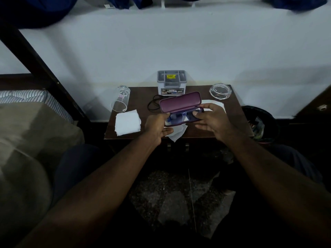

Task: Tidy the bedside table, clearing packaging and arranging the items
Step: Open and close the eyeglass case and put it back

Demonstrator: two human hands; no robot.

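Observation:
A purple glasses case lies open on the brown bedside table, lid raised toward the wall. Blue-framed glasses sit in its lower half. My left hand holds the case's left end, thumb on the rim. My right hand grips the right end, fingertips on the glasses. White paper pokes out under the case over the table's front edge.
A clear drinking glass lies on its side at the back left, a folded white tissue in front of it. A grey organiser box stands at the back, a black cord beside it. A glass ashtray sits back right. A bin stands to the right, a bed to the left.

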